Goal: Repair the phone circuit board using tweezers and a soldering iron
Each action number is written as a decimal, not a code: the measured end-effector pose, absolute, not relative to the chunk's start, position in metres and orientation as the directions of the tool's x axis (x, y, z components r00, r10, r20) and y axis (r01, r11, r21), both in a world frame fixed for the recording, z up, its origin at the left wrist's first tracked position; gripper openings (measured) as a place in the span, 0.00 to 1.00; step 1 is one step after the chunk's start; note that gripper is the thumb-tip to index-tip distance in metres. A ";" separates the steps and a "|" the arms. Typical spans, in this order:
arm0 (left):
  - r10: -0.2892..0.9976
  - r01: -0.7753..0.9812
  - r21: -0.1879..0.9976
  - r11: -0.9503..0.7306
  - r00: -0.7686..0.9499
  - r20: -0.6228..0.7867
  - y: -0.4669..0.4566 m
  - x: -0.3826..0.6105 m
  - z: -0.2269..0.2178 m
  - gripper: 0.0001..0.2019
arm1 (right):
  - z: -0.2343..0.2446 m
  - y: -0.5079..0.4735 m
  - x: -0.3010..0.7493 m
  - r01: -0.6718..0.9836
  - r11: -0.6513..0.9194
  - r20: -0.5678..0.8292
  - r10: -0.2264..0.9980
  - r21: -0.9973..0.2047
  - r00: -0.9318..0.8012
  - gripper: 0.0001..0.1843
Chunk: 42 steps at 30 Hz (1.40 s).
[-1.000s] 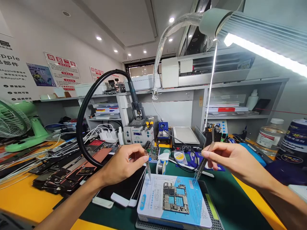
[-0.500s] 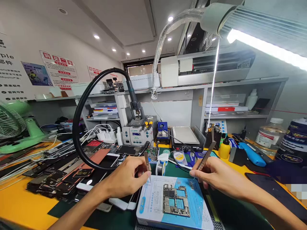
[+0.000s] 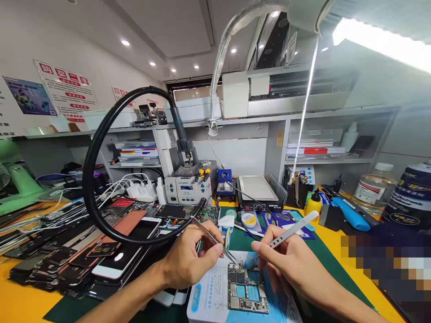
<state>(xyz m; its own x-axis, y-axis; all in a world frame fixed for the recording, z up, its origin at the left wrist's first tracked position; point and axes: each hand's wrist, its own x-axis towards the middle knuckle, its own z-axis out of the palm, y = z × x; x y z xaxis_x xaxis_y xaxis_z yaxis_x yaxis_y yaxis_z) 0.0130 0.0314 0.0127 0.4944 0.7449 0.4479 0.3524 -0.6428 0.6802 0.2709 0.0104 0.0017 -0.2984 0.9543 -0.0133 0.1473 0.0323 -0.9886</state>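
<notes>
A phone logic board [image 3: 248, 303] with rectangular openings lies on a flat white and blue box [image 3: 208, 309]. My left hand [image 3: 193, 255] is closed on a pair of tweezers [image 3: 215, 240], whose tips reach the board's upper left edge. From the other side, my right hand [image 3: 292, 255] grips a second pair of tweezers [image 3: 291, 229] with a row of holes in the handle. Its tips point down at the board's upper right part, where I cannot make out exactly what they touch. My right fingers hide the box's upper right corner.
Stacked phone parts [image 3: 67, 255] crowd the left side. A thick black hose [image 3: 89, 175] loops from the hot air station [image 3: 188, 184]. Behind my hands stand a heating plate [image 3: 257, 190] and a solder spool [image 3: 227, 235]. Bottles and a large can [image 3: 409, 197] line the right.
Both hands have moved in over the board, and both tweezers have swung from near upright to slanting, tips down at its top edge. The view has shifted slightly to the right.
</notes>
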 end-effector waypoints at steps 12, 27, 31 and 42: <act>0.678 0.287 0.644 -0.709 0.528 0.511 0.025 0.001 -0.005 0.05 | 0.006 -0.011 0.255 0.098 -0.103 -0.122 0.971 -0.990 -0.206 0.35; 0.655 0.298 0.606 -0.738 0.535 0.534 0.017 0.007 -0.005 0.01 | -0.021 -0.003 0.263 0.138 -0.100 -0.135 0.952 -0.985 -0.276 0.30; 0.662 0.301 0.612 -0.731 0.532 0.529 0.017 0.007 -0.005 0.01 | -0.017 -0.004 0.262 0.168 -0.092 -0.136 0.952 -0.982 -0.274 0.31; 0.694 0.362 0.630 -0.688 0.582 0.424 0.017 0.006 -0.004 0.03 | -0.015 -0.002 0.261 0.144 -0.091 -0.128 0.953 -0.985 -0.274 0.32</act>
